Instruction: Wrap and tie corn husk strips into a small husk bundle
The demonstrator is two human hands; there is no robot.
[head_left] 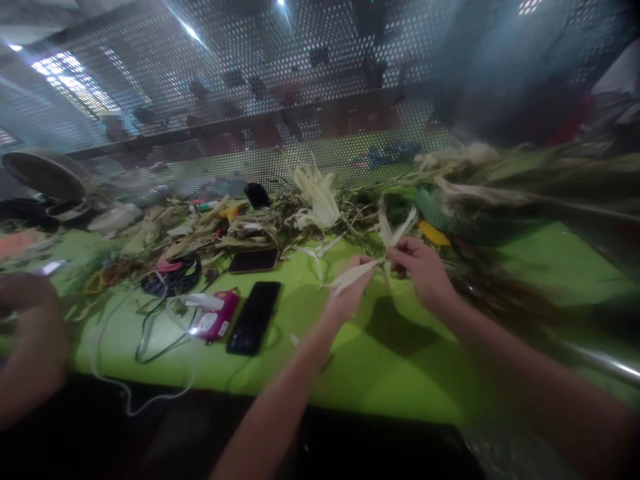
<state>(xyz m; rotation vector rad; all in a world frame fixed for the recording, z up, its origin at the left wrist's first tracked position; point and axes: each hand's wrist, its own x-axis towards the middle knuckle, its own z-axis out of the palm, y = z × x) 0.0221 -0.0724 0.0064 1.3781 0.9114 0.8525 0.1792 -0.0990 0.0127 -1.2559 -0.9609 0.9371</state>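
Note:
Over the green table, my left hand is closed on a pale, dry corn husk, whose strip lies across its fingers. Close beside it, my right hand pinches the same husk piece where the strips come together. Two pointed husk ends stick up above the right fingers. Just behind the hands, a bunch of pale husks stands among dried plant matter. Thin husk strips lie on the table left of my hands. The exact spot where the fingertips meet is blurred.
A black phone, a pink charging block with cables and another phone lie to the left. Dried leaves are heaped along the perforated metal screen. Another person's arm is at the left edge.

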